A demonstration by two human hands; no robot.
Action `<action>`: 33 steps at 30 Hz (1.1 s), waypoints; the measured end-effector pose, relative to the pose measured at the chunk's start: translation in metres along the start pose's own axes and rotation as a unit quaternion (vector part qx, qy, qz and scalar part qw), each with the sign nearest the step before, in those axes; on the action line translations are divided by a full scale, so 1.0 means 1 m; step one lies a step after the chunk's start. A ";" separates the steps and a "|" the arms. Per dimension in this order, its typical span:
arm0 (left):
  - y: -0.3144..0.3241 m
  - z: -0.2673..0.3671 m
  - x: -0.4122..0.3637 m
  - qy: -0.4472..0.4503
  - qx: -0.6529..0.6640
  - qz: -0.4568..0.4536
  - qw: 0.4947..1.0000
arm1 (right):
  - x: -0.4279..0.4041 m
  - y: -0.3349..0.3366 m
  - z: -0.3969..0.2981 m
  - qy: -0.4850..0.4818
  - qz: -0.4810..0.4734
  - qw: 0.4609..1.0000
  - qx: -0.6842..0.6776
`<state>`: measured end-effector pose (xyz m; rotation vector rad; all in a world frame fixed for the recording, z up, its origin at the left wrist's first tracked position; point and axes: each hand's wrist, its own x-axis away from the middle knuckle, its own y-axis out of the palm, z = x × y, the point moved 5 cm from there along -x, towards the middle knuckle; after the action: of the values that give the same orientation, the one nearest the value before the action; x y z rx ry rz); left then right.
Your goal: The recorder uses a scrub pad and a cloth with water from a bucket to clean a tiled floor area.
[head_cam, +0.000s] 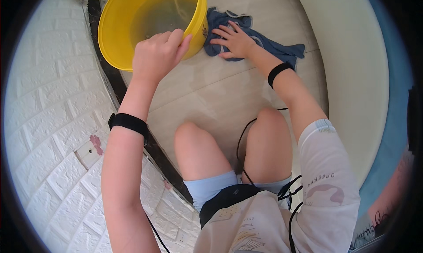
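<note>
My left hand (160, 53) is closed over the near rim of a yellow plastic bucket (114, 34). Murky water (162, 16) covers the bucket's bottom. To the right, my right hand (237, 40) lies with fingers spread on top of a crumpled dark blue cloth (279, 48) with light trim. That palm and those fingers hide part of the cloth. The cloth lies on the floor against the bucket's right side, with one narrow end trailing to the right.
Pale floor tiles (211, 87) lie under the bucket and in front of my knees. White brick-patterned wall (59, 114) runs along the left, edged by a dark skirting strip (107, 64). On the right is a large cream curved panel (357, 71). A black cable (238, 147) passes between my legs.
</note>
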<state>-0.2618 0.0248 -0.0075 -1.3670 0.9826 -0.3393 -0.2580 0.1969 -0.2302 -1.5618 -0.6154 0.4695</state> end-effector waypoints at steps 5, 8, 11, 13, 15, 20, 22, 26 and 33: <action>0.002 0.003 -0.004 0.002 0.018 0.015 1.000 | -0.020 0.002 0.048 0.152 -0.006 0.986 0.062; 0.001 0.006 -0.010 0.008 0.020 0.017 1.000 | -0.030 0.000 0.086 0.270 0.053 0.960 0.058; -0.010 -0.010 0.013 0.003 -0.003 -0.020 1.000 | -0.050 -0.035 0.052 0.344 0.100 0.930 -0.087; 0.001 0.009 -0.017 0.015 0.034 0.018 0.999 | -0.008 -0.001 0.128 0.383 0.175 0.896 0.142; -0.003 -0.010 0.011 -0.001 -0.003 -0.034 0.999 | -0.017 -0.011 0.096 0.477 0.013 0.875 -0.083; 0.000 0.004 -0.009 0.018 -0.008 0.002 1.000 | 0.113 0.006 0.168 0.584 0.088 0.807 0.006; -0.003 0.003 -0.007 0.015 -0.007 -0.007 1.000 | 0.155 0.009 0.165 0.619 0.089 0.780 -0.017; 0.001 0.001 -0.005 0.015 -0.010 0.001 1.000 | 0.230 0.018 0.142 0.706 0.064 0.703 -0.058; 0.003 0.003 -0.006 -0.004 -0.017 -0.036 0.999 | 0.298 0.028 0.072 0.687 0.067 0.723 0.038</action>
<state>-0.2640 0.0324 -0.0085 -1.4354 0.9377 -0.3719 -0.0712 0.4410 -0.2451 -1.4255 0.6792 -0.6071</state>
